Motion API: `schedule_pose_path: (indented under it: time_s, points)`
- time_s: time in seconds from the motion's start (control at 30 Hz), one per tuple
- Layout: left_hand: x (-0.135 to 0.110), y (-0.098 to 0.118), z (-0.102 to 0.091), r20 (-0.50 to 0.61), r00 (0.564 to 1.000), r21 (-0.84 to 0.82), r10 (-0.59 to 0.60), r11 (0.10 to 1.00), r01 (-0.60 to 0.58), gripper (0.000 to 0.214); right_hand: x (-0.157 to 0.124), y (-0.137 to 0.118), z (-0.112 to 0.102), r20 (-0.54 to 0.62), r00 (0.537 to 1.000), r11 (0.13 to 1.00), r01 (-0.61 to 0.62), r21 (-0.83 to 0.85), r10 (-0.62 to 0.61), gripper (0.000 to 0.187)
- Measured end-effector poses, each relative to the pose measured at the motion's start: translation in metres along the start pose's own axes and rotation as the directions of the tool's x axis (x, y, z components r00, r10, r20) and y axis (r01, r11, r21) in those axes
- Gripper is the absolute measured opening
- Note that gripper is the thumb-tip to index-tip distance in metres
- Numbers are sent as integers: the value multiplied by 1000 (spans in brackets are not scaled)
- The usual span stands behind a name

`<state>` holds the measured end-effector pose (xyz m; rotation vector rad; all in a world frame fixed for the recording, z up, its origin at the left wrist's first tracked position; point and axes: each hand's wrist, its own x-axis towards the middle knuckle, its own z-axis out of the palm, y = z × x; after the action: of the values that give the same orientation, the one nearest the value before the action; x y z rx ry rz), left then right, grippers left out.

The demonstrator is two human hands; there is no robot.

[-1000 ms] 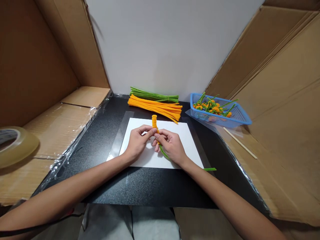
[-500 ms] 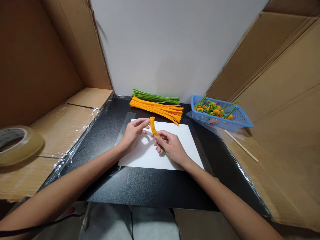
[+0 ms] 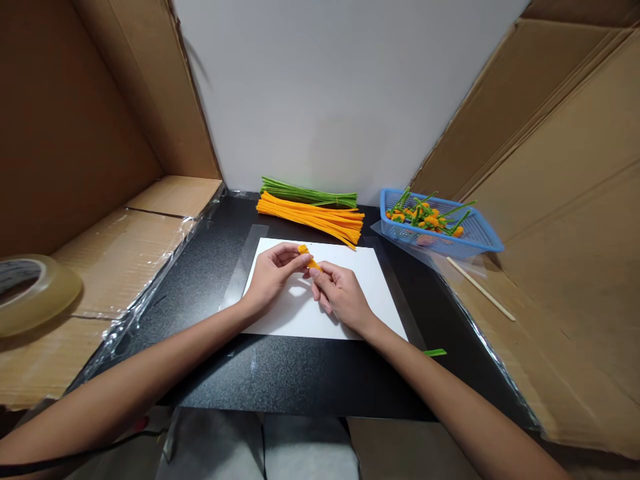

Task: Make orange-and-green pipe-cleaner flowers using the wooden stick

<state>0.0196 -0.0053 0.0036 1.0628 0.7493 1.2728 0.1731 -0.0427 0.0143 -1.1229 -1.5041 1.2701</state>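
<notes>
Over a white paper sheet [image 3: 370,287], my left hand [image 3: 273,275] and my right hand [image 3: 341,295] meet at the fingertips. Both pinch a short, bunched piece of orange pipe cleaner [image 3: 308,257], and most of it is hidden by my fingers. A green pipe cleaner end [image 3: 435,353] pokes out past my right forearm, on the black tabletop [image 3: 280,377]. Its link to the orange piece is hidden behind my right hand.
Behind the paper lie a bundle of green pipe cleaners [image 3: 307,195] and a bundle of orange ones [image 3: 310,219]. A blue plastic basket [image 3: 480,230] of orange-and-green pipe-cleaner flowers stands at right. Nearby are a wooden stick [image 3: 480,287] and a tape roll [image 3: 30,295]; cardboard walls surround the table.
The long orange coil standing above my hands has become a short bunch between my fingertips. The green end now shows further right, past my right forearm. My hands have come closer together.
</notes>
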Motion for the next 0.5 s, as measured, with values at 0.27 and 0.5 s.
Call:
schedule_pose_path:
  time_s: [0.27,0.5]
  points:
    - [-4,6,-2,111,977,219,181,955,-202,22,0,5,-4,-41,993,975,100,-196,-110,35]
    - [-12,15,0,269,859,382,436,770,-511,14,3,3,-7,3,967,941,247,-230,-253,24]
